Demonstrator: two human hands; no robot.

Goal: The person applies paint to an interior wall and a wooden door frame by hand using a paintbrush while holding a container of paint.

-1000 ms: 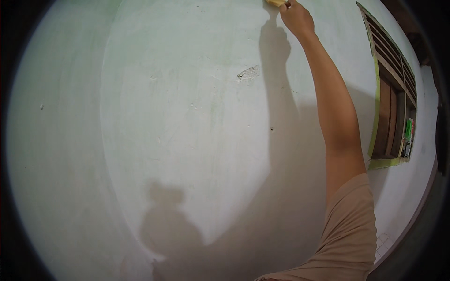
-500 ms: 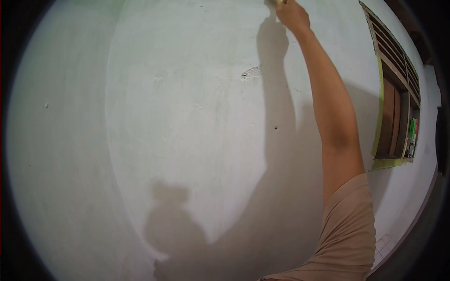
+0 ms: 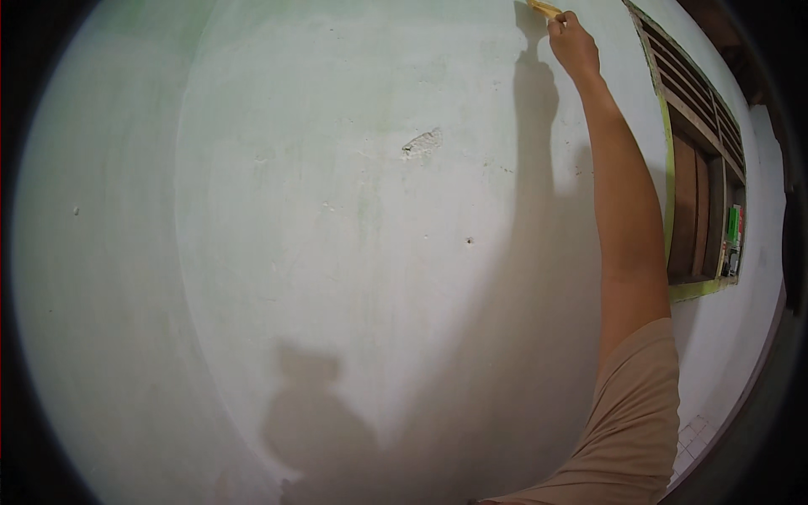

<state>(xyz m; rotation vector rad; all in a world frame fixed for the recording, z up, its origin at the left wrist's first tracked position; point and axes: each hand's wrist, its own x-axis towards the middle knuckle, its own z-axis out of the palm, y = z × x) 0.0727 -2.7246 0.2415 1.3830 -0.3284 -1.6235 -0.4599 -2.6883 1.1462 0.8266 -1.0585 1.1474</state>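
Your raised right hand point(image 3: 576, 49) grips a yellow tool point(image 3: 546, 9) near a pale wall point(image 3: 295, 219); your left hand, unseen, cannot be told.

One hand point(image 3: 576, 49), one tool point(image 3: 545, 10) (one window point(image 3: 688, 198))

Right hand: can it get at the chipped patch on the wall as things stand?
Probably yes: the right hand is above and right of the chipped patch, with nothing visible between them, though it holds a yellow object.
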